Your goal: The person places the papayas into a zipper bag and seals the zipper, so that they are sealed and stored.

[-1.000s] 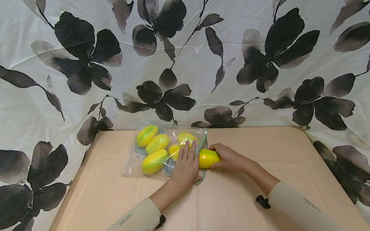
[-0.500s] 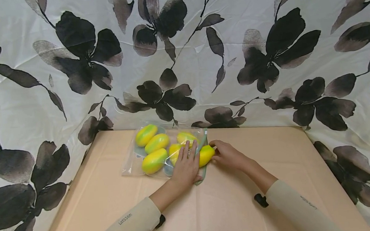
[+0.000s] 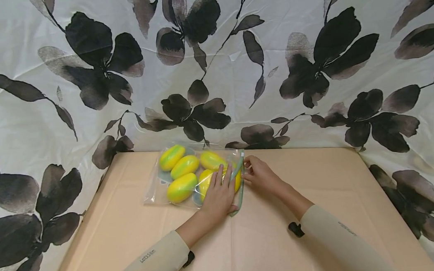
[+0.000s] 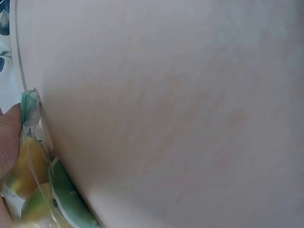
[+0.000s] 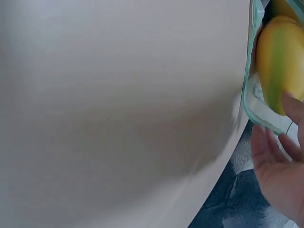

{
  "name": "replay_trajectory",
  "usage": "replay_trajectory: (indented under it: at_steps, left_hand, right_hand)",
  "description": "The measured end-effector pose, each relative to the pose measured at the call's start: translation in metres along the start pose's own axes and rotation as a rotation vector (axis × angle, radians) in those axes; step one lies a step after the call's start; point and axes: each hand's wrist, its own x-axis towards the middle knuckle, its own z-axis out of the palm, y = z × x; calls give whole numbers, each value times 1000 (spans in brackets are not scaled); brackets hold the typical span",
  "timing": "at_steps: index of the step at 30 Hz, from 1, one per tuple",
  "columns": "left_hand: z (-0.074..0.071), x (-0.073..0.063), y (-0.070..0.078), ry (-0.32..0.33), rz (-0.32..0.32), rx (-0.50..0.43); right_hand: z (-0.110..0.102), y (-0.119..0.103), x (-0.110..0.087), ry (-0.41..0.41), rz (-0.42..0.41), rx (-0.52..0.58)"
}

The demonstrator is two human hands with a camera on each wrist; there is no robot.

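A clear zip bag (image 3: 154,194) with a green zip edge lies on the board and holds several yellow-green mangoes, among them a mango (image 3: 181,188) at its left side. My left hand (image 3: 217,195) rests across the bag with its fingers straight; its thumb lies at the zip edge in the left wrist view. The last mango (image 5: 280,61) sits just inside the bag's open mouth, partly behind my left fingers in the head view. My right hand (image 3: 260,176) is at that mouth, its fingers loosely bent, the thumb beside the mango and the other fingertips by the green rim.
A tan board (image 3: 301,230) lies under the bag and both arms. Behind and around it hangs a white cloth (image 3: 252,108) with dark flowers. Black straps (image 3: 295,229) show at both wrists.
My right hand has pushed the mango leftward into the bag and loosened from it. The upper mango inside has shifted left. My left hand stays in place.
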Motion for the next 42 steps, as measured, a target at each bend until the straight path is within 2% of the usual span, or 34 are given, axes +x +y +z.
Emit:
replay_trajectory:
  at_steps: [4, 9, 22, 27, 33, 42]
  left_hand:
    - [-1, 0, 1, 14, 9, 1]
    - [-2, 1, 0, 7, 10, 28]
    - [-3, -1, -2, -16, 15, 47]
    - [-5, -1, 0, -30, 18, 32]
    - [-2, -1, 0, -11, 23, 36]
    - [-6, 1, 0, -15, 20, 44]
  right_hand:
    - [4, 1, 4, 55, 43, -58]
    - [6, 0, 6, 76, 79, -94]
    - [10, -4, 9, 98, 50, -157]
    - [8, 0, 7, 85, 69, -146]
    - [1, 10, 6, 79, 91, -48]
    - [-23, 8, 13, 94, 20, -71]
